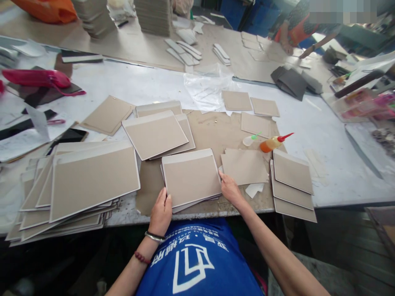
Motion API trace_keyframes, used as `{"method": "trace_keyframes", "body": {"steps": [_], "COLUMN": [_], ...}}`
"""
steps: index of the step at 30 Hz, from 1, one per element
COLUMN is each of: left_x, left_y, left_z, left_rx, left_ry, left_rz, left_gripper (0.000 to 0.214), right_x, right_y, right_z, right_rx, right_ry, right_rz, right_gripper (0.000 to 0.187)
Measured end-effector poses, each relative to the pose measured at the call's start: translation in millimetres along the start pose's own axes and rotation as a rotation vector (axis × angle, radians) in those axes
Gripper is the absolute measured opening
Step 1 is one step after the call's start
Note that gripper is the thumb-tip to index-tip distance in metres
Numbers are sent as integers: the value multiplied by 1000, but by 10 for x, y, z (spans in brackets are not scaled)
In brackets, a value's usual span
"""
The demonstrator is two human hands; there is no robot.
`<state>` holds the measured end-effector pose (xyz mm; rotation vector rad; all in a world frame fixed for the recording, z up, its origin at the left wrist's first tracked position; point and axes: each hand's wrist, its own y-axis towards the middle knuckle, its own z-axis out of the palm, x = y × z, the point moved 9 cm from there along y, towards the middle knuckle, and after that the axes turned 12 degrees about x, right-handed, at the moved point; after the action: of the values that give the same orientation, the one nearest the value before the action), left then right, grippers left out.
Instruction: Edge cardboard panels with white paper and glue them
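My left hand (pixel 161 209) grips the left edge of a beige rectangular panel (pixel 191 176) with white edging and a pale strip along its top. On the right edge of the same panel, my right hand (pixel 230 188) is closed, its fingertips at the side. More panels show underneath it, slightly offset. Just beyond lie overlapping beige panels (pixel 156 133). A large pile of similar panels (pixel 94 181) is at the left, partly over the table edge. Plain beige sheets (pixel 245 166) lie near my right hand, with smaller edged panels (pixel 293 172) farther right.
A bottle of orange liquid with a red nozzle (pixel 271 144) and a small green-tipped bottle (pixel 250 140) lie beyond the sheets. Clear plastic (pixel 206 88) sits mid-table. A phone (pixel 73 135) and a pink pouch (pixel 37 78) are left. A co-worker's arms (pixel 286 39) reach over the far table.
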<state>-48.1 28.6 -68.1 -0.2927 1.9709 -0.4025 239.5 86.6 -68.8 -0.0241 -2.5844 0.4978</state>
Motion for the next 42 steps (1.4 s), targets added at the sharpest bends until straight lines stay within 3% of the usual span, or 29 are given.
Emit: {"method": "trace_keyframes", "body": {"steps": [3, 7, 13, 17, 20, 23, 26, 31, 42], "left_x": [-24, 13, -166, -144, -132, -150, -234, -400, -531], "left_y": [2, 23, 98, 62, 45, 22, -5, -48, -129], "left_z": [-53, -126, 227, 345, 356, 393, 468, 566, 707], "left_rx": [-24, -96, 177, 228, 233, 236, 261, 234, 23], "left_ry": [-98, -303, -836, -1037, -1061, -1056, -1029, -961, -806], "left_rz": [23, -89, -131, -246, -278, -300, -288, -229, -128], "left_gripper": [40, 35, 44, 48, 44, 43, 45, 49, 46], "right_x": [-15, -36, -22, -61, -134, -35, 48, -100, -363], "right_y": [-27, -44, -80, -288, -498, -579, -589, -569, -458], "right_z": [42, 92, 29, -177, -248, -123, -52, -65, -177], "right_rx": [-13, -25, -19, -90, -104, 59, 187, 190, 184], "right_ry": [41, 105, 215, 274, 581, 1066, 1339, 1417, 1316], "right_rz": [13, 47, 80, 151, 248, 227, 206, 232, 217], "right_gripper": [53, 52, 50, 47, 47, 43, 36, 37, 36]}}
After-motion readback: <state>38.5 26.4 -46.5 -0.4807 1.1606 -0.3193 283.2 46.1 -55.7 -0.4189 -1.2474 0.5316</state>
